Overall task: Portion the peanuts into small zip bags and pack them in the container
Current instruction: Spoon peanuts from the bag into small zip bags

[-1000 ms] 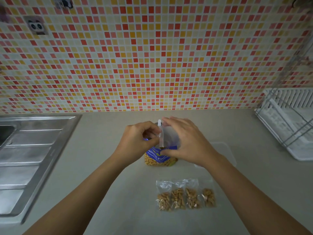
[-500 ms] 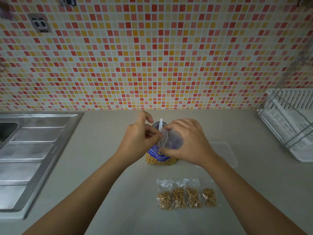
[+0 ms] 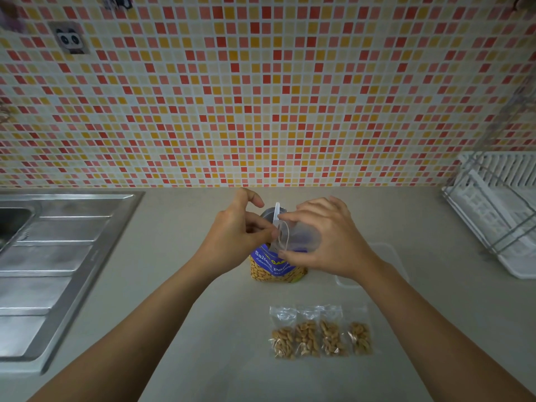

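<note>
Both hands are raised over the centre of the worktop [image 3: 232,358], level with each other and almost touching.

1. The right hand [image 3: 327,242] curls round a small zip bag [image 3: 301,237] and holds it by its body. The bag looks empty.
2. The left hand [image 3: 237,236] pinches the lip of that bag between thumb and fingers. Its index finger is lifted clear. The bag's mouth is spread and faces the left hand, so the bag's long axis runs roughly left to right.
3. The peanut packet [image 3: 272,269] stands upright directly below and just behind the hands, touching or nearly touching the small bag. Its top is hidden by the hands. Peanuts fill its clear lower part.

Judgement: the step in hand is opening the bag for filling. The left hand is the one free to reach down into the packet.

The row of four filled bags [image 3: 307,333] lies flat on the worktop, nearer the person and well apart from the hands. The clear container [image 3: 391,253] sits just beyond the right wrist, which partly hides it. No bags show inside it.

The sink [image 3: 58,256] is on the far left and the dish rack [image 3: 499,204] on the far right.
</note>
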### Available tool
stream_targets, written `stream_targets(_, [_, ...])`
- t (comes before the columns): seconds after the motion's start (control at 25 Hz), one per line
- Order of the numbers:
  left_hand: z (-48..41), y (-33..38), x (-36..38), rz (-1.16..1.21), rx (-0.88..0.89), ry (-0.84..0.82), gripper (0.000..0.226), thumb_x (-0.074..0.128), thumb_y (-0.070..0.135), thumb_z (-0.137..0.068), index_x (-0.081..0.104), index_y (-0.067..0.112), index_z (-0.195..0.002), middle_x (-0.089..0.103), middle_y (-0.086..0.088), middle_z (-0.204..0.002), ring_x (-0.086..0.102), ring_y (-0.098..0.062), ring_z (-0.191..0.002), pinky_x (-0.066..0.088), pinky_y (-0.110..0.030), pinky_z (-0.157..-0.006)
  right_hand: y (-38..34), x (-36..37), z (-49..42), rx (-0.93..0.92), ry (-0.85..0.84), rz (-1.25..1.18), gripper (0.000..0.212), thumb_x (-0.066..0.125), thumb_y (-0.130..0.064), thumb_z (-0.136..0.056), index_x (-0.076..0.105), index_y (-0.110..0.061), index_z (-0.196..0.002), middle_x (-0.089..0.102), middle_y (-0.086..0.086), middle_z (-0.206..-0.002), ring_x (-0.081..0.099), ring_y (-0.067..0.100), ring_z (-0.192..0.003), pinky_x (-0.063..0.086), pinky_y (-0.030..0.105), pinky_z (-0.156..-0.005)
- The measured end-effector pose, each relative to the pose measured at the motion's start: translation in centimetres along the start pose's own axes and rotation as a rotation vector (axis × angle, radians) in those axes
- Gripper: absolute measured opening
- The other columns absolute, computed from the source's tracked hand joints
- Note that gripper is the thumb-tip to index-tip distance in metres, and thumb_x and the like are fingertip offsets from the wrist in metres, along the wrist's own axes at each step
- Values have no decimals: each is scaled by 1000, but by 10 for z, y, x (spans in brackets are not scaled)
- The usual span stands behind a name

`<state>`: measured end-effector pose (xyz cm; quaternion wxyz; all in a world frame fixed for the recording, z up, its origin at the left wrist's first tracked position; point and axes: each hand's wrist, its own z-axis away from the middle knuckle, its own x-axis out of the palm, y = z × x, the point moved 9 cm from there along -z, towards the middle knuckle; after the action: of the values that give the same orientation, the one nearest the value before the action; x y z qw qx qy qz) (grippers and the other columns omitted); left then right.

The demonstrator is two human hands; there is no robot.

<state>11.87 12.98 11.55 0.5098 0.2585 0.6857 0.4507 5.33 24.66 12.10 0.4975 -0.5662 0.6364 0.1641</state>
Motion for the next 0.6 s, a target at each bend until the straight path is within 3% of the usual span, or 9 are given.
stream_targets(0.16, [-2, -1, 4, 0, -9, -32, 39, 69, 13, -82, 37, 34, -91, 75, 6, -77, 68, -5, -70, 51, -12, -62, 4, -2, 0, 43, -18, -91, 50, 61, -65, -62, 63, -34, -101, 53, -22, -96, 46, 4, -102, 28, 48, -103])
stream_targets(0.24, [-3, -5, 6, 25, -26, -53, 34, 64, 12, -84, 40, 34, -94, 75, 4, -79, 69, -7, -73, 53, -16, -66, 8, -4, 0, 58, -11, -112, 51, 62, -66, -61, 62, -35, -102, 54, -23, -96, 49, 5, -101, 28, 49, -103])
stream_targets(0.36, [-18, -10, -11, 8, -40, 65, 8, 52, 29, -92, 55, 21, -95, 72, 4, -88, 69, -12, -73, 51, -23, -67, 20, -8, 1, 84, 9, -123, 54, 63, -67, -60, 60, -37, -104, 58, -23, -98, 51, 6, -100, 30, 50, -103])
stream_targets(0.44, [-41, -16, -20, -141, -24, 156, 35, 36, 34, -98, 61, 10, -97, 66, 3, -92, 64, -10, -76, 44, -17, -66, 29, -10, 1, 104, 21, -129, 58, 64, -67, -60, 61, -34, -107, 58, -23, -100, 48, 1, -100, 31, 48, -102])
stream_targets(0.52, [-67, -19, -9, -265, 45, 81, 30, 33, 24, -100, 54, 8, -114, 58, -3, -110, 61, -15, -96, 42, -13, -76, 39, -10, 3, 129, 33, -155, 63, 64, -68, -61, 60, -32, -113, 57, -23, -103, 46, -2, -102, 32, 45, -103])
stream_targets(0.6, [-89, -25, 18, -443, 125, -106, 35, 44, 23, -97, 44, 14, -131, 50, -7, -130, 55, -18, -109, 41, -19, -86, 47, -8, 5, 165, 50, -193, 65, 64, -67, -62, 58, -32, -117, 57, -22, -106, 48, -1, -104, 34, 44, -102])
